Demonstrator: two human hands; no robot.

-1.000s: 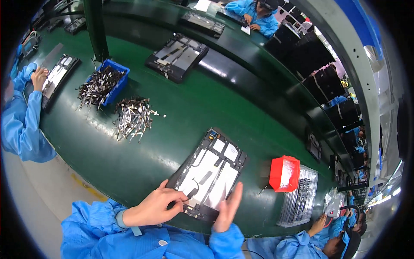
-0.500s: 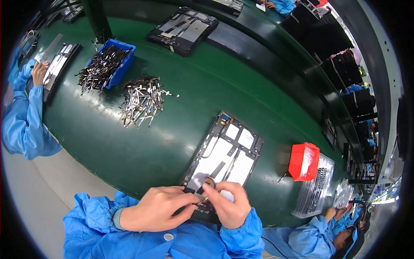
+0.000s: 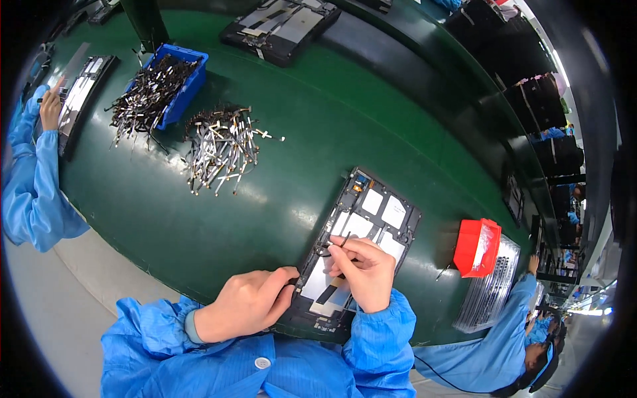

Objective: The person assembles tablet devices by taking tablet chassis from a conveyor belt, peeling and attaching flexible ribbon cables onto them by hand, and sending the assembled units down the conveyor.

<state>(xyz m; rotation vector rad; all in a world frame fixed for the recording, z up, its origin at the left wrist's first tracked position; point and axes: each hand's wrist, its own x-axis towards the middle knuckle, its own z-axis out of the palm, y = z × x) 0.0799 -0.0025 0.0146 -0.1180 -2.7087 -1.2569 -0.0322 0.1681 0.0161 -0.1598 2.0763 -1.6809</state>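
In the head view, I saw the opened flat device (image 3: 360, 224) lying tilted on the green worktop (image 3: 166, 222), under the right hand (image 3: 366, 270) and just to the right of the left hand (image 3: 249, 302). The right hand was closed at the fingertips, pinching a thin dark cable (image 3: 346, 237) above the device; I judged this small grip was chosen because the piece was so slender. Whether its other end was attached, I could not tell.

The left hand had its fingers bent, with thumb and forefinger at the left edge of the device, probably so that it would not slide. If they really gripped it, I could not see.

Well beyond the left hand lay a loose pile of cables (image 3: 225, 147), and behind it a blue bin (image 3: 186, 99) was heaped with similar ones, perhaps put there to be within reach. To the right of the right hand stood a red bin (image 3: 476, 249), beside clear trays (image 3: 488, 295), leaving room, I supposed, for the elbow.
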